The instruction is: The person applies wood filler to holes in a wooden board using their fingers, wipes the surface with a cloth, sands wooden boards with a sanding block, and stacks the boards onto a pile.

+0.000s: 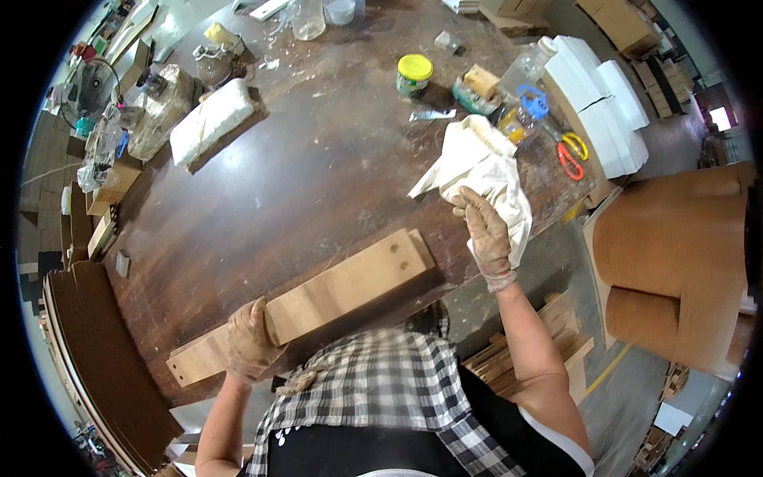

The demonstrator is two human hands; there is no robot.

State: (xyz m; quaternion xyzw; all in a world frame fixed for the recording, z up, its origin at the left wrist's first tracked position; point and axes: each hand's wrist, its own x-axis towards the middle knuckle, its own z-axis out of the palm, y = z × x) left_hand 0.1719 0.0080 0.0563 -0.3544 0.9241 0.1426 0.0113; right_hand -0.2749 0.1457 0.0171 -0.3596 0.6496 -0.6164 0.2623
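Pale wooden board lies aslant along the near edge of the table; holes are seen at both ends, and the edge of a second piece shows beneath the right end. Its left portion is gripped by the left hand, fingers wrapped over the top. The right hand is held open, fingers extended together, in front of the white cloth; whether the cloth is touched cannot be told.

Risks, as judged:
1. Slip or tip over the near edge. Cause: board placed close to the edge and held at one end only; the right end could swing if the left is pushed.
2. Pieces sliding apart. Cause: ends appear offset, and no fastening is visible.
3. Marks on the wood. Cause: both gloves look soiled, and dirt could be transferred by handling.
4. Cloth snagging neighbours. Cause: it is bunched beside the blue-topped bottle and near the scissors; if pulled sharply, these could be dragged or toppled.
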